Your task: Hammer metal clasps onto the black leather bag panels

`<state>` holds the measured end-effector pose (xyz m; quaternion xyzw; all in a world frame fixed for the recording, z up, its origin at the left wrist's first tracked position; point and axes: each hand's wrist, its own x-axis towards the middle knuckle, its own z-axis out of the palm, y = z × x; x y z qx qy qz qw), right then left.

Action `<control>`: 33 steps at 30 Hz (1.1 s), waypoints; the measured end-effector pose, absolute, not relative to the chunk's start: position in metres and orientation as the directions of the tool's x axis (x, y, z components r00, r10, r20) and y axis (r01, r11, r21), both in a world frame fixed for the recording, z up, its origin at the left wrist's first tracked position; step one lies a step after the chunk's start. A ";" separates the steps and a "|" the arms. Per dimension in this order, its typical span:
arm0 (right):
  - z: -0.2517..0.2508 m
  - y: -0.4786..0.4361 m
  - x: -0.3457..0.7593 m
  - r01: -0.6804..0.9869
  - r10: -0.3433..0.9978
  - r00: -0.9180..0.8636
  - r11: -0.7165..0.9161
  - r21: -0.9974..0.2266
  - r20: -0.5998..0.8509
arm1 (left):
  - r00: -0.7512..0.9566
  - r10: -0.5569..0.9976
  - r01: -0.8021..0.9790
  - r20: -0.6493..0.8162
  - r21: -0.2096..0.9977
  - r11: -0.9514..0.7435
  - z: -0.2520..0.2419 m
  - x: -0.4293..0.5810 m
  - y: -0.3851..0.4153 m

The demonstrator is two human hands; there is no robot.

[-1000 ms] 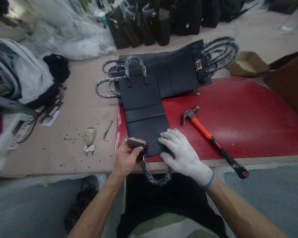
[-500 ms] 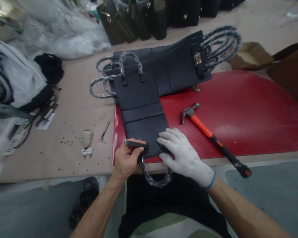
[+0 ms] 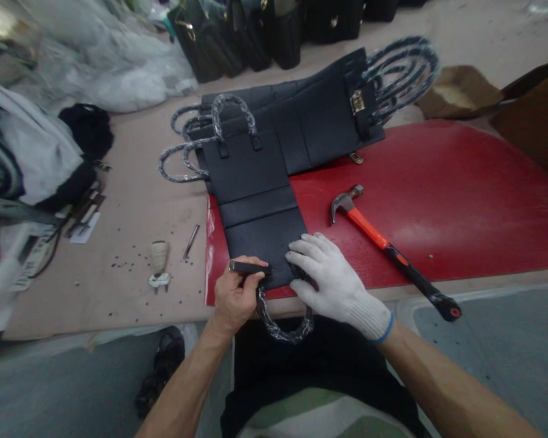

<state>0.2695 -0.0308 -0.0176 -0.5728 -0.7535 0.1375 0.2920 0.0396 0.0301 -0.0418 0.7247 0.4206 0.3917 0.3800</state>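
A black leather bag panel (image 3: 262, 234) lies flat in front of me, with a plastic-wrapped handle (image 3: 285, 333) hanging over the table's near edge. Bare, my left hand (image 3: 237, 298) pinches a short flat black bar (image 3: 246, 266) above the panel's near left corner, beside one handle end. Whether the bar is a tool or a strap I cannot tell. My right hand (image 3: 331, 277), in a white knitted glove, lies on the near right corner with its fingers spread, partly covering the other handle end. To its right rests a claw hammer (image 3: 374, 234) with an orange and black handle.
Under the work is a red mat (image 3: 438, 194). More black bag panels (image 3: 319, 121) with wrapped handles lie behind. A two-pronged tool (image 3: 159, 264) and a metal rod (image 3: 191, 241) sit left among dark specks. Finished-looking black bags (image 3: 283, 36) stand farther back, near a cardboard box (image 3: 459, 91).
The whole view has shifted slightly. Both hands keep nearly the same places on the panel, and the black bar in my left hand appears turned a little.
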 end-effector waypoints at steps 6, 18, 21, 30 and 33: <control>-0.018 -0.031 0.270 0.783 0.938 -0.178 0.318 -0.535 0.297 | 0.337 0.890 0.331 0.308 0.846 -0.418 -0.041 0.041 0.029; -0.019 -0.031 0.273 0.752 0.935 -0.164 0.324 -0.574 0.314 | 0.183 0.983 -0.253 0.017 0.967 0.030 -0.030 0.040 0.038; -0.019 -0.032 0.273 0.757 0.935 -0.166 0.325 -0.566 0.314 | 0.171 0.984 -0.200 0.047 0.980 -0.012 -0.028 0.038 0.040; -0.019 -0.030 0.272 0.768 0.936 -0.175 0.324 -0.552 0.307 | 0.106 0.986 0.048 0.127 0.990 -0.132 -0.030 0.039 0.031; -0.018 -0.030 0.271 0.773 0.933 -0.175 0.328 -0.543 0.315 | 0.138 0.982 0.055 0.131 0.989 -0.139 -0.032 0.042 0.027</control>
